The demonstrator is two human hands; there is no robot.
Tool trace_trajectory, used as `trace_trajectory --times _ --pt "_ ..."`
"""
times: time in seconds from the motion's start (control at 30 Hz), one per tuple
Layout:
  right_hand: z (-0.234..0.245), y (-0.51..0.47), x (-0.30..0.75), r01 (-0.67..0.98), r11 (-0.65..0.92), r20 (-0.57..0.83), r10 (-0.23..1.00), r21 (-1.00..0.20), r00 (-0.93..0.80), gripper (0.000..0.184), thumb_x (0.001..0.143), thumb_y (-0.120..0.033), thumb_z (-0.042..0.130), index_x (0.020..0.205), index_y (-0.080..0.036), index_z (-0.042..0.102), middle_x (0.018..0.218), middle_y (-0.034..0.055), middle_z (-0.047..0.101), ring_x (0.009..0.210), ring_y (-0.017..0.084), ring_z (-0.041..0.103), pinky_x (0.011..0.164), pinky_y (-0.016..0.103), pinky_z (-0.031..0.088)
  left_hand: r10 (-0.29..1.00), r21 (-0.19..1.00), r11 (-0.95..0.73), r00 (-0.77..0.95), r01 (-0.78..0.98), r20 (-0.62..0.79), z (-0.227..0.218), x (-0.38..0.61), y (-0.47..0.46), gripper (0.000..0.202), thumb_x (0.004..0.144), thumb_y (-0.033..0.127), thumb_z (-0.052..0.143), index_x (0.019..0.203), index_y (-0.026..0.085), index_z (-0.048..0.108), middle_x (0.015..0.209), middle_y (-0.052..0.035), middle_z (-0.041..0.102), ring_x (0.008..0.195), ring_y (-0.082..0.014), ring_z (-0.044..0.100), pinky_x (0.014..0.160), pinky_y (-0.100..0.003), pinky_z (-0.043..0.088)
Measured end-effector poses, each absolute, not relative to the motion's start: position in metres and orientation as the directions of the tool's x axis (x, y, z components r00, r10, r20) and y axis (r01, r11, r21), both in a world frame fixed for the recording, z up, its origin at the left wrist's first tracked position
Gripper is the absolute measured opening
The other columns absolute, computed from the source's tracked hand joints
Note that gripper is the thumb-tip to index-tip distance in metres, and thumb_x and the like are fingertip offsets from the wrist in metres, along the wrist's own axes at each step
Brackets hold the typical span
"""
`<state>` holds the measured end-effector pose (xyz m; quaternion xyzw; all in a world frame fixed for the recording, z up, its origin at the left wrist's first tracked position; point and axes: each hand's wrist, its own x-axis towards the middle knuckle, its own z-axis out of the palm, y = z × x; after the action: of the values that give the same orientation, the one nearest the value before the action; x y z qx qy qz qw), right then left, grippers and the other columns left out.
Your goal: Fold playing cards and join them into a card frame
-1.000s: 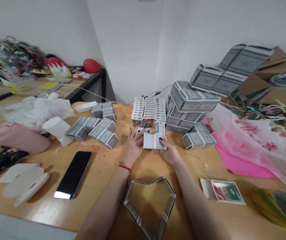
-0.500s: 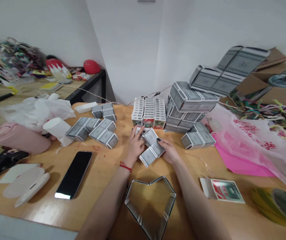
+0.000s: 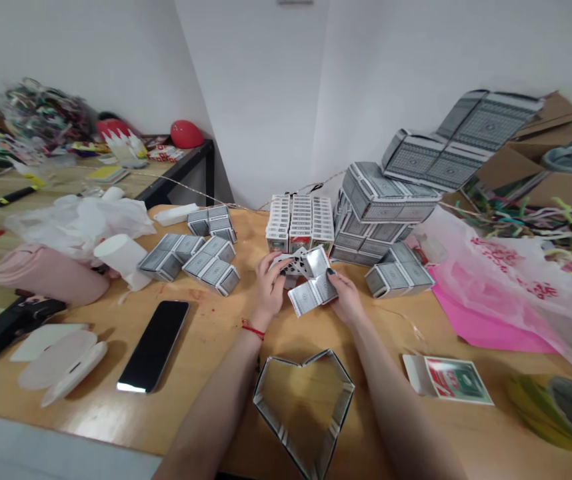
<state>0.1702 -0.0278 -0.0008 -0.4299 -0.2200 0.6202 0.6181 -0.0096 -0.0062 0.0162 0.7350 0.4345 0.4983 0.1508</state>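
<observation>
My left hand (image 3: 268, 288), a red string bracelet at its wrist, is closed around playing cards (image 3: 293, 264) whose faces show black pips. My right hand (image 3: 347, 297) pinches the right side of a stepped piece of folded playing cards (image 3: 311, 295), grey-patterned backs outward. That piece overlaps the cards from the left hand; whether they are joined I cannot tell. Below, between my forearms, stands a heart-shaped frame of folded cards (image 3: 272, 415). Just beyond my hands are rows of card boxes (image 3: 300, 220).
Similar card blocks (image 3: 212, 265) sit at left, another (image 3: 400, 270) at right. A tall leaning stack of blocks (image 3: 391, 193) rises behind. Around are a phone (image 3: 153, 347), an opened card box (image 3: 453, 380), a tape roll (image 3: 541, 407) and pink plastic (image 3: 496, 287).
The stepped card piece has been turned and tilted, moving slightly right with my right hand. More card faces with black pips now show by my left hand. The view has shifted slightly.
</observation>
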Motion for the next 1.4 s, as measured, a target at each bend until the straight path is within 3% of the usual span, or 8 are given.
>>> trace_trajectory --times 0.1,0.2,0.37,0.67,0.8,1.0,1.23,1.4 --pt "-0.005 -0.025 0.172 -0.547 -0.069 -0.222 0.95 -0.834 0.22 0.019 0.058 -0.033 0.069 0.07 -0.019 0.064 0.066 -0.0031 0.064 0.056 0.01 0.053 0.053 0.021 0.04 0.824 0.728 -0.55 0.122 0.409 0.553 0.018 -0.01 -0.008 0.029 0.085 0.021 0.034 0.096 0.019 0.061 0.103 -0.0064 0.057 0.102 -0.0176 0.049 0.092 -0.037 0.037" --pt "-0.007 -0.025 0.172 -0.473 -0.013 -0.158 0.951 -0.881 0.268 0.025 0.059 -0.035 0.068 0.079 -0.02 0.065 0.078 -0.0007 0.066 0.067 0.013 0.056 0.061 0.024 0.043 0.842 0.772 -0.538 0.269 0.339 0.468 0.017 -0.007 -0.01 0.021 0.082 0.025 0.044 0.091 0.018 0.062 0.09 -0.0056 0.061 0.089 -0.0166 0.054 0.081 -0.033 0.044" --pt "-0.006 -0.028 0.17 -0.315 0.049 -0.038 0.964 -0.948 0.263 0.034 0.062 -0.038 0.066 0.091 -0.021 0.065 0.095 0.0025 0.065 0.084 0.018 0.057 0.072 0.029 0.043 0.874 0.85 -0.431 0.375 0.302 0.31 0.007 0.005 -0.011 0.015 0.072 0.018 0.056 0.086 0.016 0.061 0.081 -0.0039 0.063 0.071 -0.0123 0.057 0.066 -0.025 0.047" --pt "-0.008 -0.026 0.17 -0.394 -0.005 -0.141 0.938 -0.919 0.316 0.034 0.065 -0.05 0.058 0.077 -0.019 0.064 0.071 0.0012 0.063 0.062 0.014 0.053 0.054 0.025 0.041 0.938 0.964 -0.244 0.277 0.107 0.207 -0.002 0.003 0.003 0.048 0.072 0.018 0.056 0.119 0.015 0.045 0.096 -0.0079 0.063 0.085 -0.0139 0.059 0.074 -0.025 0.048" --pt "-0.011 -0.023 0.177 -0.302 0.087 -0.072 0.875 -0.949 0.479 0.027 0.059 -0.04 0.066 0.074 -0.018 0.06 0.063 -0.002 0.057 0.053 0.01 0.046 0.048 0.021 0.035 0.958 0.978 -0.188 0.234 0.085 0.164 0.001 -0.011 0.011 0.044 0.07 0.019 0.058 0.114 0.014 0.053 0.099 -0.007 0.064 0.087 -0.0147 0.058 0.081 -0.029 0.046" --pt "-0.009 -0.027 0.186 -0.362 0.173 -0.011 0.892 -0.916 0.453 0.038 0.058 -0.024 0.068 0.094 -0.023 0.054 0.062 -0.0075 0.051 0.05 0.006 0.044 0.047 0.018 0.036 0.969 0.989 -0.126 0.221 0.072 0.108 0.004 -0.024 0.013 0.035 0.069 0.021 0.06 0.103 0.013 0.062 0.107 -0.0085 0.062 0.097 -0.0201 0.058 0.088 -0.035 0.044" --pt "-0.005 -0.03 0.186 -0.438 0.163 -0.054 0.896 -0.884 0.442 0.028 0.059 -0.031 0.068 0.08 -0.02 0.053 0.082 -0.0005 0.059 0.068 0.013 0.058 0.053 0.025 0.048 0.961 0.975 -0.177 0.237 0.133 0.142 0.002 -0.023 0.013 0.029 0.069 0.02 0.058 0.096 0.012 0.065 0.103 -0.0099 0.064 0.095 -0.0208 0.059 0.087 -0.035 0.046" --pt "-0.004 -0.037 0.189 -0.442 0.125 -0.068 0.916 -0.888 0.396 0.03 0.059 -0.033 0.068 0.08 -0.022 0.049 0.075 -0.0012 0.061 0.058 0.013 0.06 0.047 0.026 0.049 0.956 0.959 -0.217 0.237 0.181 0.171 0.001 -0.023 0.014 0.026 0.07 0.021 0.058 0.094 0.014 0.066 0.099 -0.0085 0.066 0.092 -0.02 0.06 0.087 -0.035 0.046"
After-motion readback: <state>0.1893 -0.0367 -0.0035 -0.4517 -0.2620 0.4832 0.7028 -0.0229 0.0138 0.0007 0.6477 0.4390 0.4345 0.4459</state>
